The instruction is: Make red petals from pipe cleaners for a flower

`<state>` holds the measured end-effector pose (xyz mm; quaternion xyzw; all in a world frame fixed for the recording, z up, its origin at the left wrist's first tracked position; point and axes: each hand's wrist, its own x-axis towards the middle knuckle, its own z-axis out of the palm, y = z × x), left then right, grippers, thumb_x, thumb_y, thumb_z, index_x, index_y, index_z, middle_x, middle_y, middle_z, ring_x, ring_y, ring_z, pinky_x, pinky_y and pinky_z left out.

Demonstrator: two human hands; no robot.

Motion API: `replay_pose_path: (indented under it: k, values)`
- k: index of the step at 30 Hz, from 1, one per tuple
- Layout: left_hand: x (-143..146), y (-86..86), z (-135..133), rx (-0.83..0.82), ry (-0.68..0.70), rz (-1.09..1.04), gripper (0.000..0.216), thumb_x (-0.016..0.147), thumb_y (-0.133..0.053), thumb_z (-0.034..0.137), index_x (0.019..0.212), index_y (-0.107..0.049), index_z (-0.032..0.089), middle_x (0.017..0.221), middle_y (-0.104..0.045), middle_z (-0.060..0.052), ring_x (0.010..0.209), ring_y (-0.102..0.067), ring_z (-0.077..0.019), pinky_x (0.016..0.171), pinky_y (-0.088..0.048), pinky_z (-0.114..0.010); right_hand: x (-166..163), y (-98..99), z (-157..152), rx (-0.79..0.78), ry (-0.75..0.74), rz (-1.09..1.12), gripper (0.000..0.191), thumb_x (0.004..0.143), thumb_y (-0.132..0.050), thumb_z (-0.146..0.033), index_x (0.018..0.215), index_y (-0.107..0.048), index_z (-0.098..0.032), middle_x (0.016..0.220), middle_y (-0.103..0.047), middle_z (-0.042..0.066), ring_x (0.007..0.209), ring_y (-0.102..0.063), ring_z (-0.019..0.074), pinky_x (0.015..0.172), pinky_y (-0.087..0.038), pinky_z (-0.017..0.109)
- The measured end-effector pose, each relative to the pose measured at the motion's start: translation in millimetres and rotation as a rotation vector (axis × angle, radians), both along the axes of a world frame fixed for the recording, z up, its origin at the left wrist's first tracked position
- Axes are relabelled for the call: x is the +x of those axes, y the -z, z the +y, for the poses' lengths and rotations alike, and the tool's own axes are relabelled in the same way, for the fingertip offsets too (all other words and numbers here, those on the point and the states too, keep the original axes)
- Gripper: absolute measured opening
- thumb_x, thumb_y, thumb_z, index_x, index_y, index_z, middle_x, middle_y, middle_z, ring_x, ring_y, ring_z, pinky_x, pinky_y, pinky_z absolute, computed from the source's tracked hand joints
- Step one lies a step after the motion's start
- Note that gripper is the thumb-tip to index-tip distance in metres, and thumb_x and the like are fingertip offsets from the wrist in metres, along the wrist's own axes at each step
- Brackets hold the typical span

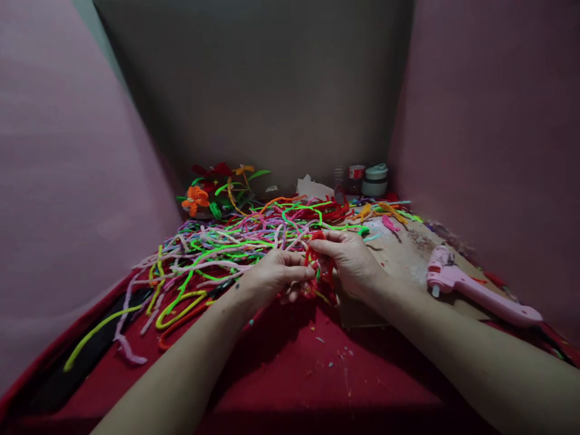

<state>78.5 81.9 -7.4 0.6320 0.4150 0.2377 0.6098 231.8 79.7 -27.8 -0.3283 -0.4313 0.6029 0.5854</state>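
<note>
An orange flower (196,200) stands behind and left of the red fuzzy piece (325,264), a heap of fuzzy stems (244,241) crowds its left and far side, the person's left hand (281,272) and right hand (356,260) pinch it over the table (281,362), and cardboard (399,260) and a pink glue gun (480,293) lie to its right.

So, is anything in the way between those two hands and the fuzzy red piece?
Nothing visible: the left hand and right hand already have their fingers on the fuzzy red piece. The tangled pile of multicoloured fuzzy stems lies beyond and to the left, not between them.
</note>
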Motion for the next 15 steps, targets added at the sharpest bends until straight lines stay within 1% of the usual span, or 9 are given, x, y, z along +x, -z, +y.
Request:
replay_pose_path:
  k: [2, 5, 7, 10, 13, 15]
  values:
    - [-3.0, -2.6, 1.3, 0.039, -0.042, -0.014, 0.022, 0.070, -0.066, 0.031, 0.064, -0.057, 0.012, 0.050, -0.055, 0.001, 0.035, -0.045, -0.0046, 0.034, -0.029, -0.016, 1.3, 1.2, 1.7, 0.002, 0.017, -0.006, 0.011, 0.062, -0.065, -0.023, 0.063, -0.057, -0.016, 0.052, -0.050, -0.005, 0.043, -0.041, 0.0070, 0.042, -0.031, 0.022]
    - [-4.5, -6.5, 1.7, 0.075, -0.135, -0.114, 0.022, 0.071, -0.066, 0.031, 0.068, -0.058, 0.011, 0.059, -0.060, -0.001, 0.038, -0.047, -0.0039, 0.035, -0.032, -0.015, 2.6, 3.1, 4.1, 0.013, 0.043, -0.006, 0.010, 0.060, -0.066, -0.022, 0.062, -0.057, -0.016, 0.051, -0.050, -0.005, 0.043, -0.040, 0.0065, 0.041, -0.029, 0.022]
    - [-3.3, -7.7, 0.8, 0.100, -0.190, -0.195, 0.021, 0.070, -0.067, 0.030, 0.068, -0.058, 0.011, 0.062, -0.062, -0.001, 0.039, -0.049, -0.0043, 0.036, -0.035, -0.015, 2.1, 2.6, 4.0, 0.023, 0.039, 0.023, 0.011, 0.059, -0.067, -0.021, 0.063, -0.059, -0.015, 0.056, -0.054, -0.003, 0.047, -0.043, 0.0068, 0.044, -0.032, 0.022]
    - [0.6, -7.6, -1.9, 0.161, -0.283, -0.293, 0.020, 0.069, -0.069, 0.029, 0.071, -0.057, 0.013, 0.062, -0.063, 0.000, 0.041, -0.053, -0.0060, 0.039, -0.039, -0.016, -0.2, -0.3, 1.2, -0.002, -0.009, 0.047, 0.013, 0.057, -0.069, -0.021, 0.066, -0.062, -0.014, 0.061, -0.060, -0.001, 0.053, -0.051, 0.0093, 0.053, -0.039, 0.025]
    - [5.2, -8.1, -5.8, 0.228, -0.333, -0.293, 0.021, 0.069, -0.068, 0.031, 0.073, -0.058, 0.013, 0.058, -0.061, 0.000, 0.041, -0.053, -0.0071, 0.041, -0.040, -0.017, -2.9, -1.8, -1.7, -0.035, -0.031, 0.060, 0.014, 0.056, -0.070, -0.020, 0.067, -0.063, -0.014, 0.061, -0.062, 0.000, 0.055, -0.055, 0.0119, 0.059, -0.043, 0.028]
    - [8.3, -9.4, -8.7, 0.276, -0.346, -0.255, 0.021, 0.070, -0.067, 0.032, 0.072, -0.058, 0.013, 0.055, -0.060, 0.001, 0.041, -0.052, -0.0076, 0.041, -0.040, -0.018, -4.0, -1.2, -2.5, -0.039, -0.036, 0.071, 0.014, 0.058, -0.070, -0.020, 0.068, -0.064, -0.014, 0.062, -0.063, 0.001, 0.055, -0.055, 0.0121, 0.058, -0.043, 0.028]
